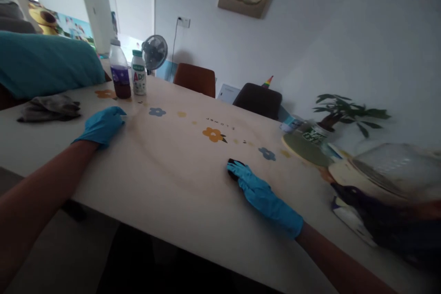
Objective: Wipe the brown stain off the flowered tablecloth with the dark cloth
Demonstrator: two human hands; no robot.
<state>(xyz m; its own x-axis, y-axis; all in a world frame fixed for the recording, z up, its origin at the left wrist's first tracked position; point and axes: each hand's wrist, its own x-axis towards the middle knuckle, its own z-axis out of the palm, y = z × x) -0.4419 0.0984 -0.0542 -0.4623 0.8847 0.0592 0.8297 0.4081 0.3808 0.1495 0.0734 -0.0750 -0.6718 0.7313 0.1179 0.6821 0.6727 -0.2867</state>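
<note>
Both my hands wear blue gloves. My right hand (253, 186) is closed over a dark sponge-like pad (233, 173) and presses it on the white tabletop (138, 197), below a printed orange flower. My left hand (101, 126) rests on the table at the left with its fingers curled in; no object shows in it. Faint brownish curved marks (151, 156) run across the surface between the hands. Beside my left hand lies a crumpled grey cloth (51, 108). Beyond it stand a clear bottle with dark liquid (120, 76) and a white bottle with a green cap (138, 73).
On the right are a potted plant (317, 131), a round green mat (303, 149), a pale container with a clear cover (372, 174) and a blurred dark item (372, 216). Chairs (195, 79) and a fan (155, 53) stand beyond the table. A teal-covered seat back (48, 64) is at left.
</note>
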